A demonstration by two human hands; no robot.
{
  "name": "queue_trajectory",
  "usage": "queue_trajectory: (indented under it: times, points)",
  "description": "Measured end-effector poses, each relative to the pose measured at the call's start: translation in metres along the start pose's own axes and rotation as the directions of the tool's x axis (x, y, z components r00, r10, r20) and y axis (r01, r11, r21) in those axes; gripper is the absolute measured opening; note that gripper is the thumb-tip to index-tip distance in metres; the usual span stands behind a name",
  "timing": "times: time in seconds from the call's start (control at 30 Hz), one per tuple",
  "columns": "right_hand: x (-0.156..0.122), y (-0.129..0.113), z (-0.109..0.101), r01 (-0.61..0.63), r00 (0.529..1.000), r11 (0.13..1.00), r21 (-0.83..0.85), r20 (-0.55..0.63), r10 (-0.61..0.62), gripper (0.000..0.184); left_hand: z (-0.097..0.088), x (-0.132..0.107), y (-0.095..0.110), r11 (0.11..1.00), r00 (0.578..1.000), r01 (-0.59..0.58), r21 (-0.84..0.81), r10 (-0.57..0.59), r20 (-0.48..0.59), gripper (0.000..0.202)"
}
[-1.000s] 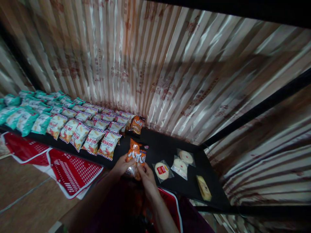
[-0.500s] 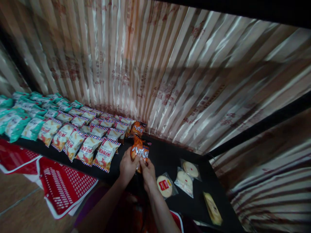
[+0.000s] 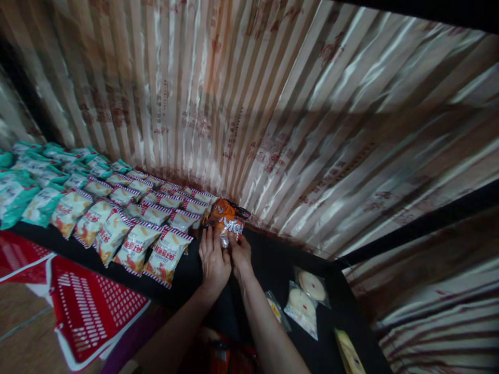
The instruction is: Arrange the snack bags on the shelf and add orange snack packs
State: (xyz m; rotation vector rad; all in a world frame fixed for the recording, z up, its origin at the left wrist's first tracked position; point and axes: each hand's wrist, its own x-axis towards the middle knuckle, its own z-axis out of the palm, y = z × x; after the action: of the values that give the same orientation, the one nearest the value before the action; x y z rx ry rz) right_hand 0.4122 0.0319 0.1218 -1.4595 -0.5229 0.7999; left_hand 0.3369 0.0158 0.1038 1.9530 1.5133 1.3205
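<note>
An orange snack bag [image 3: 233, 224] with white lettering stands upright on the black shelf [image 3: 268, 249], right in front of another orange bag [image 3: 219, 209]. My right hand [image 3: 240, 255] grips its lower right edge, thumb on the front. Along its lower left side lies my left hand [image 3: 215, 262], fingers stretched out and touching the bags, the thumb near the bag's bottom. To the left stand rows of white snack bags [image 3: 167, 254] with striped edges.
Green snack bags [image 3: 42, 205] fill the far left. Round flat packets [image 3: 302, 306] and a yellow packet [image 3: 349, 353] lie at the right. Red baskets [image 3: 89, 306] stand below the shelf's front edge. Striped plastic sheeting [image 3: 218, 104] hangs behind; more orange packs [image 3: 220, 356] show below my arms.
Both hands have moved the orange bag away from me, up against the orange bag behind. My left hand's fingers have straightened from around it. The view has shifted slightly.
</note>
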Motion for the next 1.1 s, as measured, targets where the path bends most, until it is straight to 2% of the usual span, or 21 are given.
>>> queue_trajectory:
  times: [0.2, 0.37, 0.47, 0.6, 0.77, 0.83, 0.93, 1.03, 1.1]
  points:
    - [0.019, 0.008, 0.013, 0.014, 1.0, 0.999, -0.049, 0.026, -0.013, 0.042, 0.006, -0.013, -0.011, 1.0, 0.998, -0.009, 0.003, 0.009, 0.065, 0.068]
    - [0.025, 0.015, 0.019, 0.046, 0.997, 0.996, -0.077, 0.064, -0.041, 0.037, 0.017, -0.003, -0.034, 1.0, 0.999, 0.018, -0.018, -0.017, 0.034, 0.065]
    - [0.025, 0.02, 0.02, 0.071, 0.996, 0.991, -0.113, 0.066, -0.064, 0.037, 0.023, 0.004, -0.044, 1.0, 0.999, 0.03, -0.007, -0.03, 0.037, 0.057]
    - [0.028, 0.022, 0.019, 0.13, 0.99, 0.962, -0.24, 0.079, -0.115, 0.033, 0.027, 0.009, -0.05, 1.0, 1.0, 0.02, 0.01, -0.02, 0.019, 0.051]
    - [0.034, 0.019, 0.013, 0.204, 0.976, 0.911, -0.358, 0.147, -0.161, 0.035, 0.029, 0.01, -0.052, 0.999, 1.0, -0.002, 0.041, 0.002, -0.004, 0.056]
    - [0.037, 0.02, 0.01, 0.224, 0.969, 0.909, -0.351, 0.177, -0.171, 0.036, 0.03, 0.01, -0.053, 0.998, 1.0, -0.004, 0.057, 0.004, -0.002, 0.059]
    - [0.044, 0.024, 0.005, 0.175, 0.976, 0.941, -0.289, 0.177, -0.128, 0.039, 0.032, 0.009, -0.055, 0.997, 1.0, 0.002, 0.071, -0.002, -0.008, 0.059]
    - [0.054, 0.029, 0.001, 0.123, 0.988, 0.974, -0.191, 0.121, -0.101, 0.045, 0.033, 0.009, -0.055, 0.997, 1.0, 0.001, 0.072, 0.0, -0.014, 0.057]
    - [0.061, 0.032, 0.0, 0.12, 0.991, 0.978, -0.169, 0.077, -0.108, 0.042, 0.033, 0.01, -0.055, 0.997, 1.0, 0.004, 0.076, -0.004, -0.006, 0.058]
